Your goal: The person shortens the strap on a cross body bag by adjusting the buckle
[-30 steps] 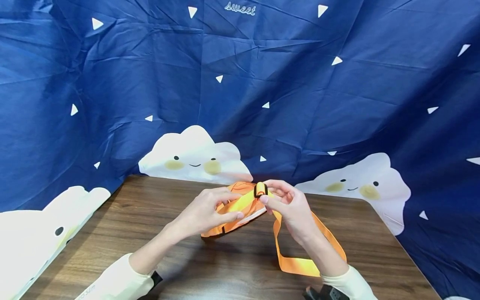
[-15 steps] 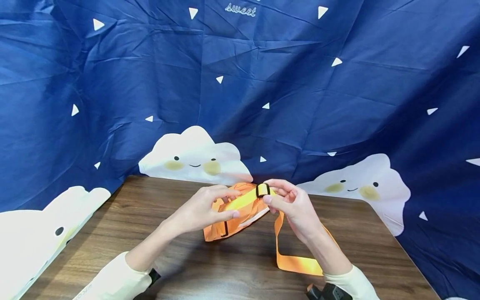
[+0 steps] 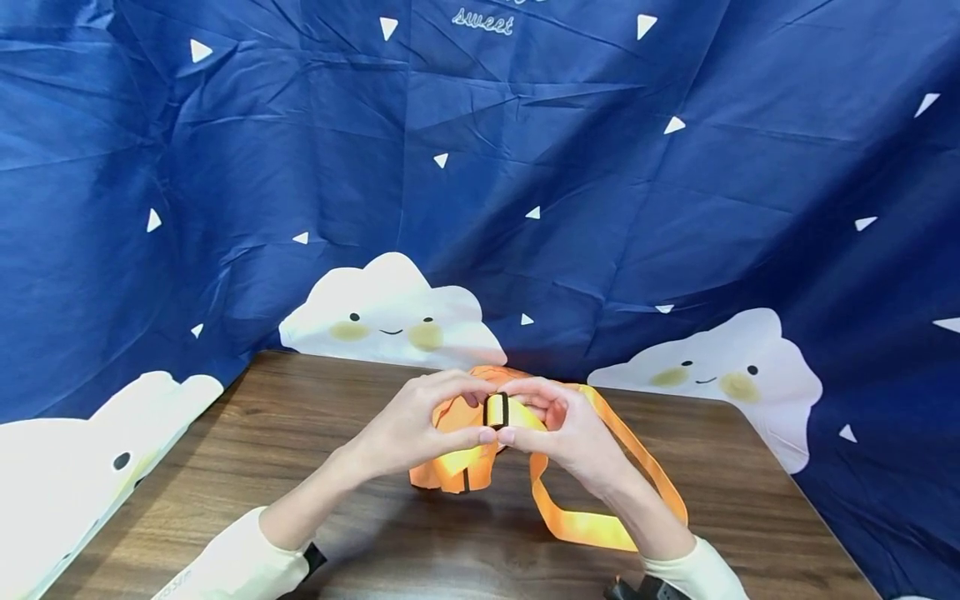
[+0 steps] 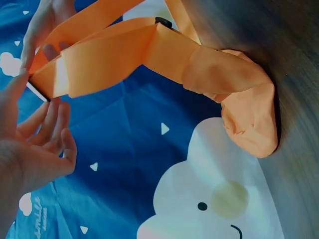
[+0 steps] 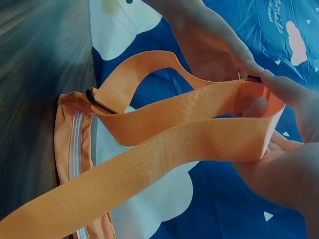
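Note:
An orange bag (image 3: 450,479) with a white zipper (image 5: 76,144) hangs from its wide orange strap (image 3: 592,527) just over the table. On the strap is a black slider buckle (image 3: 497,411), upright between both hands. My left hand (image 3: 401,421) pinches the buckle's left side, thumb below and forefinger above. From the right, my right hand (image 3: 573,433) pinches it the same way, with strap running past its fingers (image 5: 279,144). A second black ring (image 5: 102,102) joins strap and bag in the right wrist view. The hands hide part of the bag in the head view.
A brown wooden table (image 3: 337,525) lies beneath the hands. Behind it hangs a blue cloth (image 3: 480,183) with white clouds and triangles. A loop of strap droops around my right forearm (image 3: 645,508).
The buckle has moved left and turned upright. My left fingers have come right to grip it, and the hands now meet. The bag has swung, and the strap loop has widened to the right.

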The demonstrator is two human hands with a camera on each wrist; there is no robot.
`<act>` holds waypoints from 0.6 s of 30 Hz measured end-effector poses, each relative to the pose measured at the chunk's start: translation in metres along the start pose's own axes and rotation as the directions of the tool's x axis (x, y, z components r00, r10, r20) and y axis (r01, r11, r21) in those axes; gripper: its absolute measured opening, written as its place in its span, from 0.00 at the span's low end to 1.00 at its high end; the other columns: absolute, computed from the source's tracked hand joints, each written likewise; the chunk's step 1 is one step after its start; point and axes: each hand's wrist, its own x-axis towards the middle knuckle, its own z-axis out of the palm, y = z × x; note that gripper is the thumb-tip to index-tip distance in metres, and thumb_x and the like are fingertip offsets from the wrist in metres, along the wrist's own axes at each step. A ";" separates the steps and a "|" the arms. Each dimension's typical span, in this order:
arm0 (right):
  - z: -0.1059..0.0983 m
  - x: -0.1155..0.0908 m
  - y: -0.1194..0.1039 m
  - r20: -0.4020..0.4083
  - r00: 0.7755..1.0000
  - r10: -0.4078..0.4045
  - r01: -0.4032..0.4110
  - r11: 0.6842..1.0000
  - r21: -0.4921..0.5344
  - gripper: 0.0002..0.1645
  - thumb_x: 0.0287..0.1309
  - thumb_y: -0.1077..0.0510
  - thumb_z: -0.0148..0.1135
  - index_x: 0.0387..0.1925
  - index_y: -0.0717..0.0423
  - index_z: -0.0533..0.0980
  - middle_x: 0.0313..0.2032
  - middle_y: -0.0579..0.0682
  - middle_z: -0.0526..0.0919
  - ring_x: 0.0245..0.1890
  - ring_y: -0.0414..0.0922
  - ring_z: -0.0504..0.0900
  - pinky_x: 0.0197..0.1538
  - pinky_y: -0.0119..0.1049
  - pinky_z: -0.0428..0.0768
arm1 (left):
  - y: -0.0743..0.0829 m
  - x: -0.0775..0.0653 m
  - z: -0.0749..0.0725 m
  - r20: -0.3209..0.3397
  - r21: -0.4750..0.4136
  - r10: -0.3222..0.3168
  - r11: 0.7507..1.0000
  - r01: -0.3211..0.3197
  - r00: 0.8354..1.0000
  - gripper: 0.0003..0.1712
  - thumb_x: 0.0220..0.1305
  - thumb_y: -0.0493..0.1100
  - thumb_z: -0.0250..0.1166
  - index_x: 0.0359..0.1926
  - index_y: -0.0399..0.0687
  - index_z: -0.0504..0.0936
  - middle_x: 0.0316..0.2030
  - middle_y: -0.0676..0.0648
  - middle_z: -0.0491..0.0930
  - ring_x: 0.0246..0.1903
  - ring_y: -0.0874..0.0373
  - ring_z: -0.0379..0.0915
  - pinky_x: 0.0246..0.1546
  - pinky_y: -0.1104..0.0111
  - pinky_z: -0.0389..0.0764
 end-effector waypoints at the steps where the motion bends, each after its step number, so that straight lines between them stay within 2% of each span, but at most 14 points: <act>1: -0.001 0.000 0.000 0.013 1.000 -0.002 0.002 1.000 -0.002 0.26 0.59 0.68 0.71 0.58 0.63 0.76 0.52 0.65 0.83 0.44 0.55 0.85 0.46 0.46 0.84 | 0.000 0.000 -0.001 -0.001 0.000 0.006 1.000 -0.006 1.000 0.27 0.59 0.55 0.77 0.58 0.55 0.84 0.45 0.61 0.80 0.46 0.61 0.76 0.49 0.67 0.76; 4: -0.006 -0.001 -0.001 0.050 0.999 -0.007 0.006 1.000 0.018 0.22 0.66 0.66 0.65 0.60 0.65 0.75 0.46 0.62 0.84 0.35 0.52 0.83 0.40 0.39 0.82 | 0.000 0.000 -0.004 -0.005 0.000 0.024 1.000 -0.024 1.000 0.26 0.59 0.53 0.77 0.57 0.54 0.84 0.44 0.60 0.80 0.46 0.59 0.77 0.49 0.66 0.76; 7: -0.011 -0.002 -0.001 0.051 0.999 0.010 -0.011 1.000 0.020 0.17 0.70 0.64 0.60 0.57 0.67 0.76 0.37 0.58 0.84 0.26 0.47 0.76 0.30 0.33 0.75 | 0.000 0.000 -0.005 -0.008 -0.004 0.041 0.999 -0.041 0.999 0.25 0.59 0.52 0.77 0.55 0.53 0.83 0.43 0.60 0.80 0.45 0.57 0.77 0.48 0.66 0.76; 13: -0.013 -0.001 0.000 -0.030 0.993 0.114 -0.113 0.993 0.027 0.14 0.65 0.63 0.67 0.47 0.71 0.78 0.35 0.60 0.85 0.25 0.43 0.79 0.24 0.30 0.73 | 0.000 0.001 -0.002 0.001 -0.008 0.084 0.996 -0.084 0.997 0.25 0.57 0.50 0.77 0.54 0.53 0.82 0.42 0.59 0.78 0.45 0.64 0.73 0.47 0.67 0.75; 18: -0.008 -0.001 0.000 -0.081 0.986 0.147 -0.144 0.989 0.037 0.15 0.62 0.63 0.70 0.44 0.71 0.78 0.31 0.57 0.85 0.18 0.43 0.73 0.23 0.30 0.72 | 0.000 0.002 0.000 0.010 0.010 0.103 0.995 -0.103 0.995 0.25 0.56 0.50 0.77 0.54 0.52 0.82 0.40 0.56 0.77 0.43 0.63 0.73 0.45 0.67 0.75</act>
